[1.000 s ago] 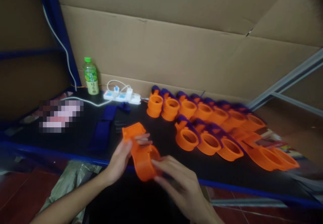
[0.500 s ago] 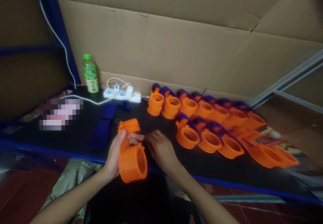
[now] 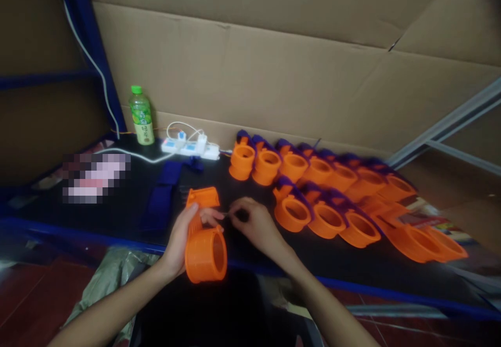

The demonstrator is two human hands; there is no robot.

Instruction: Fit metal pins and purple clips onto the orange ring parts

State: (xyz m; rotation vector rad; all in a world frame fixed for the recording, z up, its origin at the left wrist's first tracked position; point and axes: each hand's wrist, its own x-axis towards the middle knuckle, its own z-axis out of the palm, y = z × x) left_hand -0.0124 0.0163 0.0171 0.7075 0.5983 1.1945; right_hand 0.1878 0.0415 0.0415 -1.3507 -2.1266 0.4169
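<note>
My left hand [image 3: 180, 240] is wrapped round an orange plastic part [image 3: 205, 248], a wide ring with a flat ribbed tab sticking up from it. The ring's opening faces me and to the right. My right hand [image 3: 254, 223] is just to the right of the tab, over the black tabletop [image 3: 117, 208], with thumb and forefinger pinched on something small that I cannot make out. Two rows of the same orange rings with purple pieces fitted [image 3: 324, 190] stand on the table to the right.
Purple flat pieces [image 3: 162, 201] lie left of my hands. A white power strip [image 3: 190, 148] and a green drink bottle [image 3: 141, 116] stand at the back by a cardboard wall [image 3: 274, 75]. The table's blue front edge [image 3: 78, 235] runs below my hands.
The orange part turned in my left hand so its ring opening faces me. My right hand left the part, moved up to the tabletop, and closed into a pinch.
</note>
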